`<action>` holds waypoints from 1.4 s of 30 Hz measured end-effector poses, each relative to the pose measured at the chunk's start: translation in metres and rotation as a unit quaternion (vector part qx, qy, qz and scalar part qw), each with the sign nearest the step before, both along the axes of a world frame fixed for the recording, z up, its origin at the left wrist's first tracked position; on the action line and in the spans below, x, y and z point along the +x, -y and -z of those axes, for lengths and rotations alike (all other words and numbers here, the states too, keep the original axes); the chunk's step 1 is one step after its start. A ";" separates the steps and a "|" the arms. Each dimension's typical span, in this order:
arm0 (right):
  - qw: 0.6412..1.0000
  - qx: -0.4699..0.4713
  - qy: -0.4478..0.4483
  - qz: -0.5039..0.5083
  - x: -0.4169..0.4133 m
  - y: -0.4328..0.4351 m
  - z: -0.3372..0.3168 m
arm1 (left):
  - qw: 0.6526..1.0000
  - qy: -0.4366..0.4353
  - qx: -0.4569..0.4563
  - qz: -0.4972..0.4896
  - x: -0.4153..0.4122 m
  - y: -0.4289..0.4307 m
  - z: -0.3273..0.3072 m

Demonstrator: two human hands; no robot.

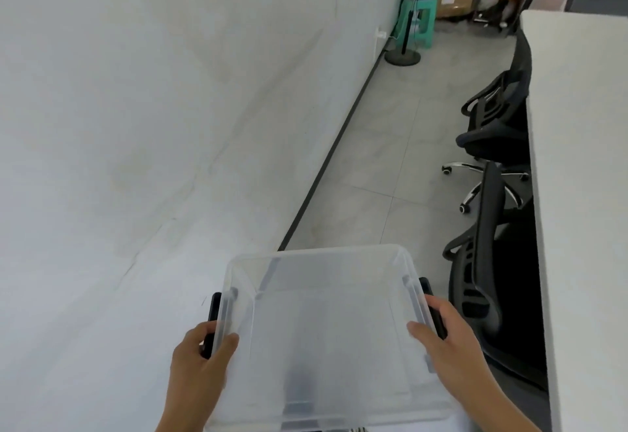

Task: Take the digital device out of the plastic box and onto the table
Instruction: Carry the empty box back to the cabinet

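A clear plastic box (323,322) with black side handles sits low in the middle of the head view, held off the right edge of the white-covered table (136,159). My left hand (198,360) grips its left rim and black handle. My right hand (448,339) grips the right rim and handle. The box looks empty through its cloudy walls; only a dark blur shows near its lower edge. No digital device can be made out.
A white cloth covers the table to the left. Grey tiled floor (390,146) runs on the right, with two black office chairs (492,132) tucked against a white desk (584,193). A fan stand (404,54), green stool and cardboard box stand far back.
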State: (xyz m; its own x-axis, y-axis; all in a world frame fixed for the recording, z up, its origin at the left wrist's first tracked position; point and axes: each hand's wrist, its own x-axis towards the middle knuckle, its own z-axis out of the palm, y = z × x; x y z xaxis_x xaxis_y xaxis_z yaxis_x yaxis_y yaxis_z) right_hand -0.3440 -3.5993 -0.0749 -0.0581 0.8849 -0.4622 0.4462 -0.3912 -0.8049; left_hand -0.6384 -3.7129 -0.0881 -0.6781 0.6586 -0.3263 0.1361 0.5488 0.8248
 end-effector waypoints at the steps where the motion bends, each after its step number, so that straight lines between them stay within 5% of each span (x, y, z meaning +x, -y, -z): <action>1: 1.000 -0.006 0.002 0.008 -0.003 -0.020 0.002 | 1.000 0.002 -0.003 0.007 -0.004 -0.024 0.005; 20: 0.977 -0.046 0.032 0.207 -0.027 -0.446 0.008 | 0.982 0.014 0.001 0.186 -0.051 -0.566 0.012; 31: 0.980 -0.060 0.023 0.189 0.029 -0.763 0.008 | 0.986 0.002 -0.010 0.165 0.007 -0.854 0.008; 42: 0.987 -0.053 0.021 0.153 0.001 -1.050 0.020 | 0.993 0.027 -0.011 0.118 -0.018 -1.119 0.026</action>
